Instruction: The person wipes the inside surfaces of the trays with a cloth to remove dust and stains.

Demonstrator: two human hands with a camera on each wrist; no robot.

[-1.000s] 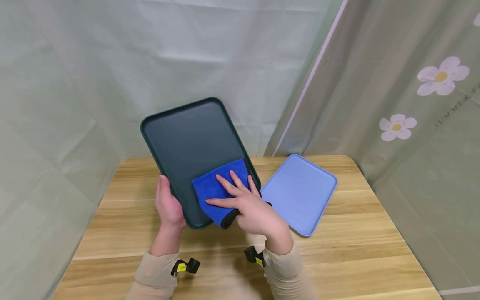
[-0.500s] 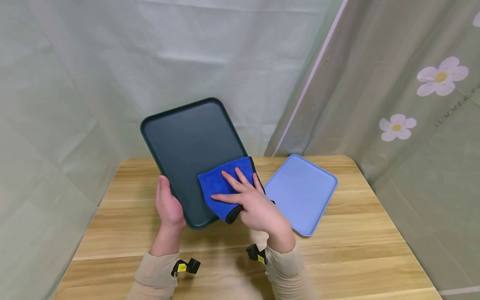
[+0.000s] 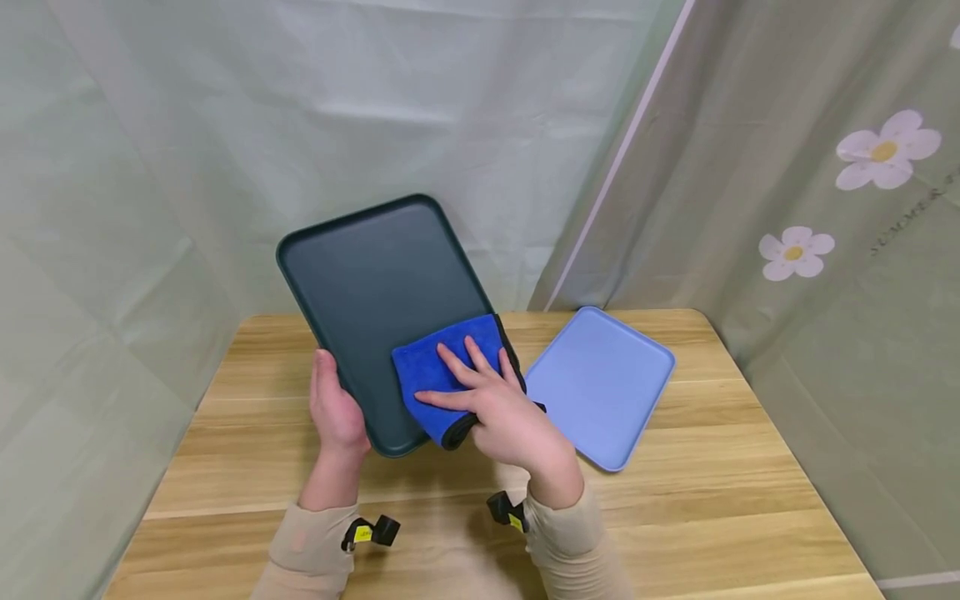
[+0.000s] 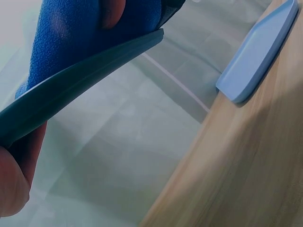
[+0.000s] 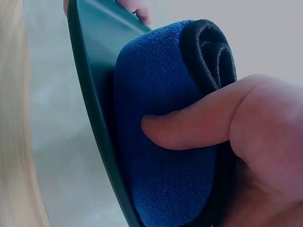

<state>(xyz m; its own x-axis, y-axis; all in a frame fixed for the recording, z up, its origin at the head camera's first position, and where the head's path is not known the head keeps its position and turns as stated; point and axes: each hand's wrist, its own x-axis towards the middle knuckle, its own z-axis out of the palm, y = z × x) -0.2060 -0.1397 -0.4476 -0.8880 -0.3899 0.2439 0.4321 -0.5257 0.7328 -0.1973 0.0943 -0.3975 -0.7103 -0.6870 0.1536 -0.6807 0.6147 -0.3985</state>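
In the head view, a dark green rectangular tray (image 3: 375, 292) is held tilted above the table. My left hand (image 3: 339, 417) grips its lower left edge. A folded blue cloth (image 3: 420, 371) with black trim lies against the tray's lower right part. Over it, my right hand (image 3: 510, 417) spreads its fingers and presses the cloth onto the tray. From the right wrist view, my thumb (image 5: 184, 127) bears on the side of the thick fold; the other fingers are hidden there. The left wrist view catches the tray (image 4: 71, 87) nearly edge-on, the cloth (image 4: 71, 38) above it.
A smaller light blue tray (image 3: 607, 383) lies flat on the wooden table (image 3: 712, 500), to the right of my right hand. Pale curtains (image 3: 360, 100) hang behind and at both sides, with white flowers (image 3: 797, 252) printed on the right one.
My right hand and the cloth shifted a little up and right across the tray, then slightly back left. The green tray and my left hand stayed almost still.
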